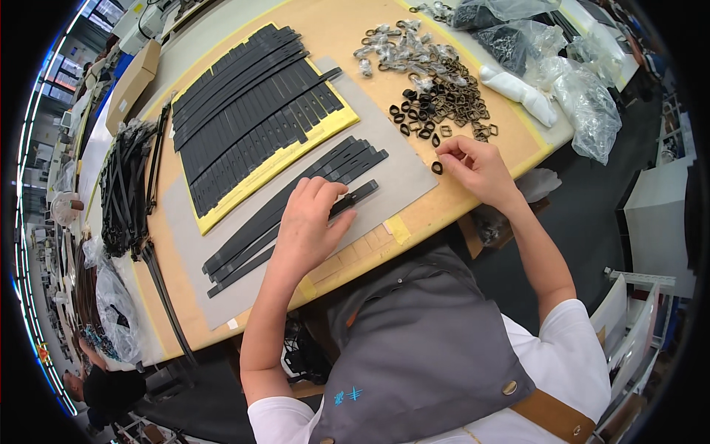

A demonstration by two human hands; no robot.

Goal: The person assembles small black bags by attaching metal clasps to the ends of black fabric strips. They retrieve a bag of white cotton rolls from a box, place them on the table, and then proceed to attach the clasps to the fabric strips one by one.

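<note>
- The left hand (307, 222) lies flat, fingers loose, on a black strap (353, 197).
- The right hand (473, 166) pinches at a small black ring (437, 168).
- Clear plastic bags (588, 103) sit at the table's far right corner.

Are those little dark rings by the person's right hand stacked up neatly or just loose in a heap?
Loose. The dark rings lie scattered in a spread-out pile on the table, and one single ring sits apart beside the right hand.
</note>
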